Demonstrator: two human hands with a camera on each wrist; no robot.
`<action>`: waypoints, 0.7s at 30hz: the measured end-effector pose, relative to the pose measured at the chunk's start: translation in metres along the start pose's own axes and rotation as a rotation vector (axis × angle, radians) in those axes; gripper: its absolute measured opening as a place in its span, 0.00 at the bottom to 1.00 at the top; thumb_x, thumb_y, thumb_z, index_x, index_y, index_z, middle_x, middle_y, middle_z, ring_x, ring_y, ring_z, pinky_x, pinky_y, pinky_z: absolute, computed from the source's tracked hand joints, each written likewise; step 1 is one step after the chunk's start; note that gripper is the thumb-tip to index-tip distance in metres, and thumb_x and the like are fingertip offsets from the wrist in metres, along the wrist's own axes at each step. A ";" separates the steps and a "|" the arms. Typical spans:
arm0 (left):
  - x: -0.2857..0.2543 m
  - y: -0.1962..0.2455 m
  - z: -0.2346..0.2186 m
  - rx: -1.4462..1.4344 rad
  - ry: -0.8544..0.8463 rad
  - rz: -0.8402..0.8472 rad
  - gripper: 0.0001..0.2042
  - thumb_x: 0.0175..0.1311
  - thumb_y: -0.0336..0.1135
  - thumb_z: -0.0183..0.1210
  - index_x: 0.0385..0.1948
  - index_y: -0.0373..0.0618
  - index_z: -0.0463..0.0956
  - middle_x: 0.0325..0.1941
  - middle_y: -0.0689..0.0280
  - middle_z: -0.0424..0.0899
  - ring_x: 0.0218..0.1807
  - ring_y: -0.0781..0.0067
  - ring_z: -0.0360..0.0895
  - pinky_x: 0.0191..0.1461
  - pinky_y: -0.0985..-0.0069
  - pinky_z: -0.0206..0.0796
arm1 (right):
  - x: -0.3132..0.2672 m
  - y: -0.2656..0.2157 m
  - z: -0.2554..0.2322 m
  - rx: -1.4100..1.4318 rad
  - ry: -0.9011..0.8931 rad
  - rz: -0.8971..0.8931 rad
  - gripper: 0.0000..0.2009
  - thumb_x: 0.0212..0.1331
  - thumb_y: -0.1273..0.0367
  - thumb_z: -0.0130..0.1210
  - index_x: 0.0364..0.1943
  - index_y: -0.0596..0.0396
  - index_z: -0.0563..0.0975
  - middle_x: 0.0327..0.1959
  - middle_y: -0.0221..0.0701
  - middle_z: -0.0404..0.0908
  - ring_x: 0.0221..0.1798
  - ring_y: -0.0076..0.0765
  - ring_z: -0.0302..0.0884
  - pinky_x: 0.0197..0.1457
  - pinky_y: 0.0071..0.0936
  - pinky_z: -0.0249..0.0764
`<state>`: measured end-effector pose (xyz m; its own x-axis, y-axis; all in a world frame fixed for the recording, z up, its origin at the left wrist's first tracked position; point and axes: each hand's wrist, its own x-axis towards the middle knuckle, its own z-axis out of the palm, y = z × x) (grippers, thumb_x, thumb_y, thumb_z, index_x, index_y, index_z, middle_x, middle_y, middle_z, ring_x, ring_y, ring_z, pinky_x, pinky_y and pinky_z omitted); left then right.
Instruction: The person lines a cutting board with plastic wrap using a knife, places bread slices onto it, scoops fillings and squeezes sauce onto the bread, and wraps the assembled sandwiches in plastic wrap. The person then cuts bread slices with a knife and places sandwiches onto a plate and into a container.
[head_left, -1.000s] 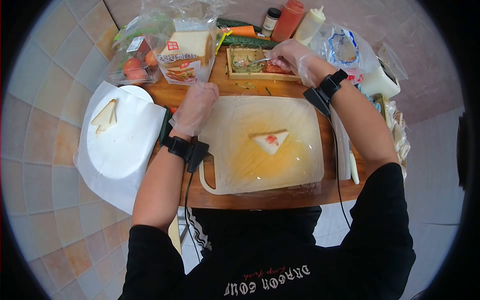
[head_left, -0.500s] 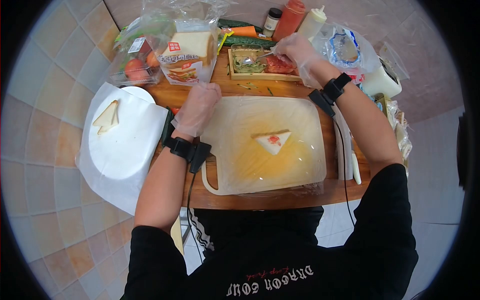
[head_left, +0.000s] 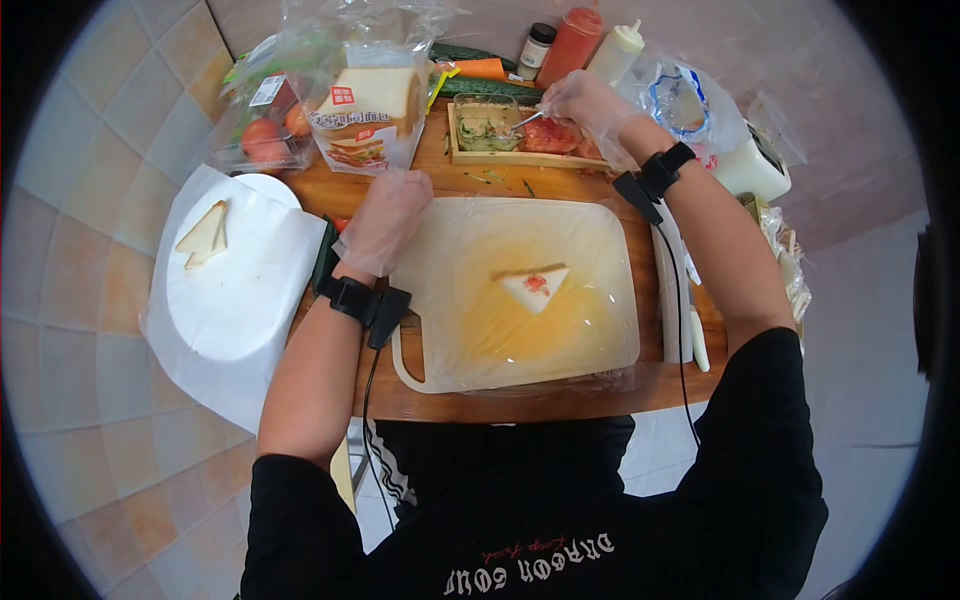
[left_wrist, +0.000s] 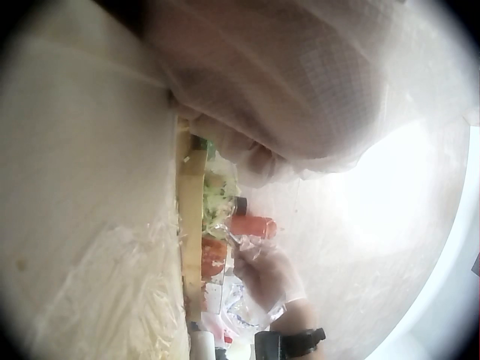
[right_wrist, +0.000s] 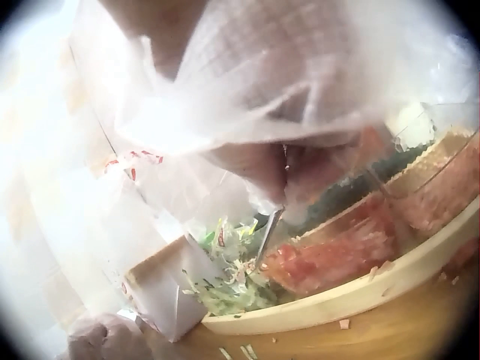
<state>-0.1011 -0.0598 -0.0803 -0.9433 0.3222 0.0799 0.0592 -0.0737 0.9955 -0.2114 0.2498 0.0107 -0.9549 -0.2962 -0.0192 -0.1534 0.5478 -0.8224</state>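
Observation:
My gloved right hand (head_left: 585,105) pinches a thin metal utensil (right_wrist: 270,236) over the wooden tray (head_left: 500,158) at the back of the table. The utensil slants down at the border between shredded cucumber (right_wrist: 236,292) and chopped red filling (right_wrist: 330,259); its tip is hidden among the shreds. My gloved left hand (head_left: 390,212), fingers loosely curled, rests by the upper left corner of the cutting board (head_left: 450,350). A triangular piece of white bread (head_left: 533,289) with a small heap of red bits lies on the board.
Left are bread triangles (head_left: 205,235) on a paper-covered plate (head_left: 230,320). A bagged loaf (head_left: 375,105) and boxed tomatoes (head_left: 265,142) stand behind. At the back are cucumbers (head_left: 490,84), a red bottle (head_left: 570,47) and a pale squeeze bottle (head_left: 615,55). A white-handled tool (head_left: 699,340) lies right.
The right hand has drawn the utensil's tip rightward from within the cucumber toward the red filling. The left hand stays by the board's corner. The whole head view shifts slightly.

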 end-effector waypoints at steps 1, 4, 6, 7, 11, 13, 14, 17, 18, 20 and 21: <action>0.001 -0.004 -0.001 -0.056 -0.017 0.039 0.10 0.61 0.29 0.49 0.18 0.42 0.68 0.21 0.76 0.62 0.27 0.84 0.56 0.30 0.78 0.47 | 0.000 0.001 0.000 0.045 -0.012 0.006 0.04 0.56 0.78 0.59 0.31 0.66 0.84 0.28 0.35 0.83 0.32 0.29 0.77 0.37 0.25 0.73; 0.004 -0.010 -0.002 -0.124 -0.034 0.089 0.11 0.62 0.28 0.51 0.17 0.42 0.68 0.20 0.78 0.62 0.26 0.86 0.57 0.28 0.78 0.47 | 0.006 0.000 0.000 0.078 -0.009 0.103 0.04 0.55 0.78 0.58 0.30 0.67 0.83 0.27 0.35 0.82 0.30 0.29 0.75 0.35 0.26 0.71; 0.003 -0.010 -0.002 -0.139 -0.033 0.095 0.11 0.62 0.27 0.51 0.17 0.42 0.69 0.20 0.78 0.63 0.26 0.86 0.57 0.28 0.79 0.47 | 0.007 0.001 0.001 0.067 0.003 0.199 0.05 0.54 0.77 0.58 0.28 0.67 0.83 0.26 0.35 0.81 0.28 0.29 0.74 0.34 0.26 0.71; 0.001 -0.005 -0.002 -0.086 -0.031 0.041 0.10 0.60 0.28 0.49 0.18 0.42 0.70 0.21 0.76 0.63 0.27 0.85 0.57 0.30 0.79 0.46 | 0.007 0.002 0.001 0.099 -0.028 0.190 0.06 0.57 0.74 0.59 0.28 0.66 0.82 0.24 0.32 0.80 0.26 0.26 0.72 0.30 0.25 0.67; 0.002 -0.008 -0.003 -0.069 -0.026 0.006 0.09 0.59 0.29 0.47 0.20 0.41 0.71 0.22 0.75 0.64 0.29 0.85 0.57 0.33 0.80 0.47 | 0.009 -0.004 0.010 0.144 -0.026 0.338 0.08 0.62 0.73 0.57 0.29 0.66 0.81 0.23 0.29 0.77 0.23 0.21 0.69 0.25 0.20 0.61; 0.003 -0.009 -0.005 -0.058 -0.032 -0.009 0.09 0.59 0.29 0.47 0.20 0.41 0.72 0.22 0.75 0.64 0.30 0.85 0.58 0.33 0.80 0.47 | 0.006 -0.007 0.013 0.226 -0.015 0.366 0.07 0.63 0.75 0.55 0.30 0.66 0.80 0.24 0.29 0.77 0.23 0.20 0.68 0.25 0.18 0.60; 0.003 -0.009 -0.005 -0.049 -0.039 -0.022 0.09 0.59 0.29 0.48 0.20 0.41 0.72 0.23 0.75 0.65 0.30 0.85 0.58 0.33 0.80 0.48 | 0.005 -0.009 0.013 0.307 -0.003 0.392 0.06 0.64 0.76 0.54 0.32 0.66 0.79 0.25 0.29 0.77 0.23 0.18 0.68 0.24 0.16 0.59; 0.003 -0.008 -0.005 -0.057 -0.036 -0.029 0.09 0.59 0.29 0.48 0.20 0.41 0.72 0.23 0.74 0.65 0.30 0.85 0.59 0.33 0.80 0.48 | 0.003 -0.011 0.008 0.338 -0.080 0.410 0.05 0.65 0.77 0.51 0.33 0.65 0.78 0.27 0.29 0.77 0.22 0.17 0.68 0.24 0.14 0.59; 0.003 -0.009 -0.005 -0.056 -0.036 -0.028 0.09 0.59 0.29 0.48 0.20 0.41 0.72 0.23 0.74 0.65 0.30 0.85 0.59 0.33 0.80 0.48 | 0.003 -0.011 0.008 0.338 -0.080 0.410 0.05 0.65 0.77 0.51 0.33 0.65 0.78 0.27 0.29 0.77 0.22 0.17 0.68 0.24 0.14 0.59; 0.004 -0.010 -0.005 -0.053 -0.038 -0.010 0.09 0.59 0.30 0.48 0.20 0.41 0.73 0.22 0.74 0.65 0.30 0.84 0.59 0.33 0.80 0.48 | 0.001 -0.012 0.008 0.339 -0.060 0.428 0.05 0.66 0.76 0.51 0.33 0.64 0.77 0.28 0.29 0.77 0.22 0.16 0.67 0.24 0.15 0.60; 0.004 -0.010 -0.005 -0.054 -0.038 -0.010 0.09 0.59 0.30 0.48 0.20 0.41 0.73 0.22 0.74 0.65 0.30 0.84 0.59 0.33 0.80 0.48 | 0.000 -0.012 0.009 0.339 -0.060 0.428 0.05 0.66 0.76 0.51 0.33 0.64 0.77 0.28 0.29 0.77 0.22 0.16 0.67 0.24 0.15 0.60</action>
<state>-0.1070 -0.0624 -0.0903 -0.9307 0.3585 0.0724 0.0309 -0.1202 0.9923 -0.2075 0.2361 0.0159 -0.8963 -0.1523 -0.4165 0.3454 0.3490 -0.8711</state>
